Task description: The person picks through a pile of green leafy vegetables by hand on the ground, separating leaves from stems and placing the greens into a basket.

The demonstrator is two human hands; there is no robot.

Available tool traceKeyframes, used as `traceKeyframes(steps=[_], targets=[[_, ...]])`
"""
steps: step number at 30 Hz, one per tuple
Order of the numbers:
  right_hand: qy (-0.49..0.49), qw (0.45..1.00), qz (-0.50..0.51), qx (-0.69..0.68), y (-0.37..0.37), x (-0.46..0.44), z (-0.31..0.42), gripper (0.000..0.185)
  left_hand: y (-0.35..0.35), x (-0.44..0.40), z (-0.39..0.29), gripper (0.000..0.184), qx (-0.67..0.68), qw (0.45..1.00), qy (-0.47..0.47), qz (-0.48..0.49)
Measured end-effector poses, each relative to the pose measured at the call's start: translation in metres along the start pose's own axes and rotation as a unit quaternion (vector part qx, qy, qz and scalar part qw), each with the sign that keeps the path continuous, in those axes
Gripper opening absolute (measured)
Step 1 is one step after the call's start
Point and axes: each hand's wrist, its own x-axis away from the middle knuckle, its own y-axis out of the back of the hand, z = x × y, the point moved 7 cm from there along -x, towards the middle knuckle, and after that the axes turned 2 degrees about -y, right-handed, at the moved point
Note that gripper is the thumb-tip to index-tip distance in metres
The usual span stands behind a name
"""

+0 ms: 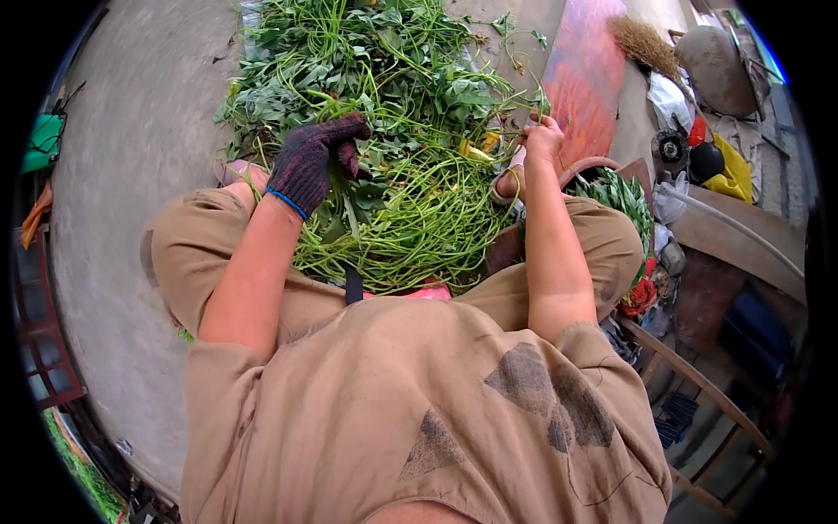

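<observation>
Stems (pixel 428 223) lie at 12 o'clock; at 11, a gloved left hand (pixel 312 160) curls, its hold unclear; at 1, the bare right hand (pixel 543 140) pinches a vine (pixel 539 94), apparently separating strands, which calls for a gentle draw; leafy greens (pixel 349 44) spread beyond at 12.

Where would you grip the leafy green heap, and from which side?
Probably the thin stems jutting from the right edge of the leafy green heap, coming in from the right, where the right hand is. They stick out there, so a pinch should close cleanly; the middle is densely tangled.
</observation>
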Motion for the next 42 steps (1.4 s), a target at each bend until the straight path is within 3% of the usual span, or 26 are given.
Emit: traceKeyframes(steps=[6, 9, 14, 17, 18, 21, 22, 25, 29, 30, 33, 34, 35, 36, 39, 41, 42], targets=[[0.017, 0.987, 0.13, -0.087, -0.001, 0.036, 0.048, 0.012, 0.005, 0.002, 0.005, 0.02, 0.017, 1.0, -0.018, 0.017], [0.037, 0.97, 0.231, -0.066, -0.008, 0.082, 0.091, 0.008, -0.003, 0.017, -0.01, 0.017, -0.109, 0.992, -0.062, -0.024], [0.084, 0.933, 0.35, -0.015, -0.017, 0.164, 0.111, 0.01, -0.026, 0.03, -0.024, 0.023, -0.256, 0.936, -0.242, -0.009], [0.212, 0.883, 0.407, 0.095, -0.025, 0.215, 0.1, 0.011, -0.06, 0.049, -0.014, 0.028, -0.32, 0.909, -0.254, 0.076], [0.275, 0.864, 0.396, 0.146, -0.026, 0.235, 0.106, 0.013, -0.066, 0.053, -0.002, 0.034, -0.35, 0.914, -0.185, 0.092], [0.392, 0.797, 0.428, 0.167, -0.023, 0.282, 0.127, 0.012, -0.082, 0.056, 0.027, 0.037, -0.385, 0.85, -0.325, 0.155], [0.395, 0.787, 0.424, 0.211, -0.021, 0.282, 0.122, 0.013, -0.082, 0.057, 0.036, 0.029, -0.387, 0.852, -0.315, 0.158], [0.448, 0.76, 0.412, 0.227, -0.015, 0.281, 0.125, 0.015, -0.077, 0.059, 0.042, 0.02, -0.514, 0.782, -0.324, 0.137], [0.386, 0.782, 0.43, 0.235, -0.025, 0.264, 0.105, 0.018, -0.067, 0.06, 0.031, 0.016, -0.599, 0.671, -0.435, 0.043], [0.405, 0.782, 0.41, 0.238, -0.027, 0.266, 0.114, 0.018, -0.063, 0.055, 0.029, 0.018, -0.596, 0.681, -0.425, 0.01], [0.387, 0.767, 0.398, 0.323, -0.032, 0.256, 0.146, 0.023, -0.024, 0.037, 0.017, 0.019, -0.433, 0.818, -0.338, -0.169], [0.391, 0.775, 0.391, 0.307, -0.026, 0.25, 0.166, 0.025, -0.001, 0.026, 0.009, 0.02, -0.329, 0.885, -0.279, -0.174], [0.345, 0.793, 0.392, 0.314, -0.019, 0.234, 0.183, 0.023, 0.027, 0.02, 0.007, 0.015, -0.092, 0.942, -0.228, -0.23], [0.343, 0.819, 0.379, 0.261, -0.008, 0.214, 0.203, 0.02, 0.05, 0.014, -0.007, 0.013, -0.06, 0.95, -0.207, -0.224], [0.162, 0.932, 0.309, 0.1, 0.022, 0.12, 0.266, 0.024, 0.075, 0.008, -0.043, 0.009, -0.047, 0.957, -0.221, -0.18], [0.184, 0.95, 0.249, -0.032, 0.053, 0.072, 0.335, 0.025, 0.05, 0.028, -0.049, 0.015, -0.025, 0.955, -0.276, -0.102], [0.204, 0.953, 0.188, -0.123, 0.068, 0.059, 0.378, 0.023, 0.042, 0.034, -0.04, 0.017, 0.023, 0.962, -0.256, -0.093]])
